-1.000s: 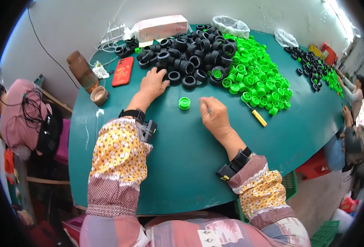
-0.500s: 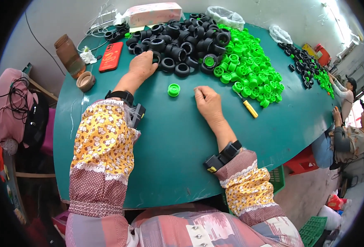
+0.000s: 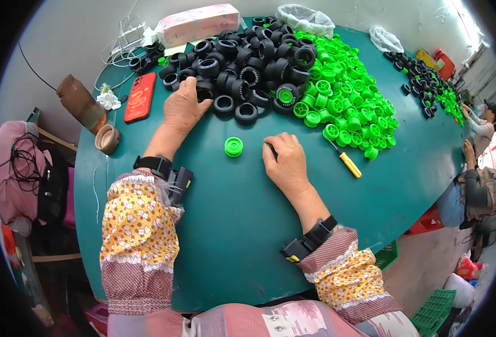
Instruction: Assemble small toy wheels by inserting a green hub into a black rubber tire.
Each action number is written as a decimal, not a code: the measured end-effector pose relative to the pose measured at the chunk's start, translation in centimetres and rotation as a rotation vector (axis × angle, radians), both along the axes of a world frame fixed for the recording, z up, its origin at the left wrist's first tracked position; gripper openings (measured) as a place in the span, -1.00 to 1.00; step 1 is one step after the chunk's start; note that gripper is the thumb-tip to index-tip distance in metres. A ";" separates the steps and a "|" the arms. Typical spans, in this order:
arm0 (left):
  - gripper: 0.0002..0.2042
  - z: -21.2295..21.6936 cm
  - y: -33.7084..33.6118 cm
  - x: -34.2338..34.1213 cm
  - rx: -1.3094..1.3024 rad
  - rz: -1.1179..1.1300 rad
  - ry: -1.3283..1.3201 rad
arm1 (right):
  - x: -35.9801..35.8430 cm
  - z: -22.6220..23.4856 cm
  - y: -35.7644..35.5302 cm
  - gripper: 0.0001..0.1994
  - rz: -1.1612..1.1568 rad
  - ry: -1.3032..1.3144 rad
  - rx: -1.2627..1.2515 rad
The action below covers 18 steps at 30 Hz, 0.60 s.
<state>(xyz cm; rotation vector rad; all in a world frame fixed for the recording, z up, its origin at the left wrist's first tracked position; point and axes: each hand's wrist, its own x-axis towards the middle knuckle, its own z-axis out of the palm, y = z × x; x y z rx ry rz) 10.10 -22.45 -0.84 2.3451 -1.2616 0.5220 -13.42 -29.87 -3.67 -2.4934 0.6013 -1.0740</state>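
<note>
Left hand (image 3: 185, 106) on green table (image 3: 248, 224) (black tyres (image 3: 242, 67) heaped) — pale wall (image 3: 79, 33).

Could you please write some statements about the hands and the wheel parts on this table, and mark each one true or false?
1. The left hand rests at the edge of the pile of black tyres. True.
2. A single green wheel hub lies alone on the green table, between the two hands. True.
3. The right hand holds the yellow-handled screwdriver. False: the screwdriver lies on the table to the right of that hand, apart from it.
4. The red phone lies on top of the green hubs. False: it lies left of the black tyres, near the brown bottle.
</note>
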 end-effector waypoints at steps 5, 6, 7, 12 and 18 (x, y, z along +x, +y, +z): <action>-0.59 0.2 -0.8 -0.1 0.027 -0.090 -0.054 | -0.3 0.2 0.2 -0.92 -0.021 0.015 -0.003; -0.61 0.2 -0.9 0.0 -0.023 -0.091 -0.074 | -0.3 0.3 0.3 -0.92 -0.025 0.018 -0.004; -0.62 0.1 -1.0 0.1 -0.075 -0.093 -0.092 | -0.3 0.4 0.4 -0.92 -0.028 0.011 0.004; -0.68 -0.9 -1.4 0.4 -0.104 -0.013 0.045 | -0.1 0.0 0.4 -0.91 -0.002 0.028 -0.033; -0.77 -0.6 4.9 -1.1 -0.002 -0.038 0.316 | 0.4 0.4 1.5 -0.69 0.096 0.051 -0.061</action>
